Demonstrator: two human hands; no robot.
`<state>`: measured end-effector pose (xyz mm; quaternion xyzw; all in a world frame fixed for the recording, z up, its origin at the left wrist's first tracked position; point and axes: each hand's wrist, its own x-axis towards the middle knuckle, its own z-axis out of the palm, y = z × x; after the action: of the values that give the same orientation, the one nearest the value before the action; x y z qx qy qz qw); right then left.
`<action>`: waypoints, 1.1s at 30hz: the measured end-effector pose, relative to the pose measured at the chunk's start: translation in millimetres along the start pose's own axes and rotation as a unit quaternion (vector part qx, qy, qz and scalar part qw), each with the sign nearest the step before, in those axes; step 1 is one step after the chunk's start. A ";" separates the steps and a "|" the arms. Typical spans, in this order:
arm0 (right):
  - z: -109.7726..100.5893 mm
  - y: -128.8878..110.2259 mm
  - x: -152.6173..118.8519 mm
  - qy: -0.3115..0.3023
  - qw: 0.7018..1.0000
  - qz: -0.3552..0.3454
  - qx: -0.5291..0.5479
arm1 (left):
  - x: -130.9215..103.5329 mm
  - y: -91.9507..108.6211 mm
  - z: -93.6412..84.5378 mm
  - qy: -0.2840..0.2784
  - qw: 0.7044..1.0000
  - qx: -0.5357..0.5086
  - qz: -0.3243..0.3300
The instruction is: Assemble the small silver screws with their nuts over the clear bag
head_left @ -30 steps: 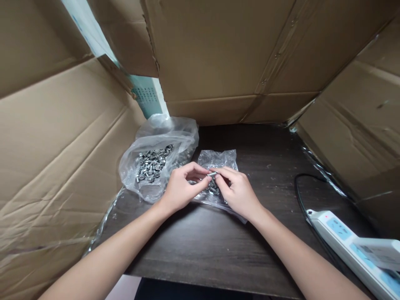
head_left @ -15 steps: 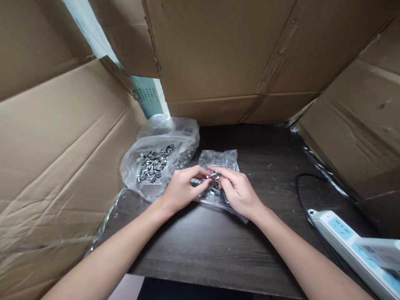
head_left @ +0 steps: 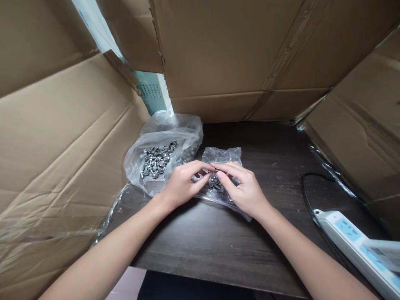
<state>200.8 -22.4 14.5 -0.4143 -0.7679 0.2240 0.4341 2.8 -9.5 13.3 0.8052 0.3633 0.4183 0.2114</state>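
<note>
Over a small clear plastic bag (head_left: 221,154), my left hand (head_left: 183,183) and my right hand (head_left: 245,188) meet at the fingertips. Thumb and fingers of both are pinched on a small metal bolt (head_left: 214,171), mostly hidden now by the fingers. Beneath them, shiny metal pieces (head_left: 216,183) lie on the small bag; their exact kind is hard to make out. To the left of my left hand stands a larger clear plastic bag (head_left: 133,164), its mouth open, with a heap of silvery bolts (head_left: 156,160) inside.
A dark wooden table (head_left: 200,237) carries both bags. Cardboard walls (head_left: 218,54) close in the back and both sides. On the right lie a white power strip (head_left: 350,237) and a black cable (head_left: 304,189). A printed pale green surface (head_left: 151,91) shows through a gap at the back left.
My fingertips have drawn closer together, covering the bolt that showed between them before. The whole view has shifted slightly, so things appear a little further right.
</note>
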 end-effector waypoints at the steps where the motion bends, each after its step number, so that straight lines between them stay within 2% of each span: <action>1: 0.1 -0.4 0.2 0.005 1.000 0.002 0.009 | 0.3 0.8 -0.6 0.003 1.000 0.004 0.006; 8: 2.5 -2.5 0.9 0.012 0.998 0.023 0.057 | -0.2 2.1 0.0 0.016 1.000 0.008 -0.007; 17: 3.0 1.1 0.4 0.020 0.997 0.026 0.073 | -0.6 -0.1 5.1 0.059 0.998 0.005 0.033; 23: 3.0 2.0 0.6 0.033 0.999 0.000 0.039 | -2.0 -2.9 4.8 0.027 0.999 -0.015 -0.015; 29: 6.8 -1.2 -2.2 0.081 0.994 -0.056 -0.045 | -2.7 2.9 8.9 0.003 0.997 -0.055 -0.061; 31: 6.0 -2.1 -1.8 0.079 0.995 -0.045 -0.049 | -1.8 4.6 9.7 0.001 0.995 -0.065 -0.079; 33: 4.4 -2.2 -0.6 0.061 0.998 -0.005 -0.025 | -0.9 5.7 9.8 -0.002 0.993 -0.075 -0.094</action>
<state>196.3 -24.1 13.5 -0.4341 -0.7476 0.1764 0.4707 13.0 -14.2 11.1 0.7502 0.4046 0.4214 0.3097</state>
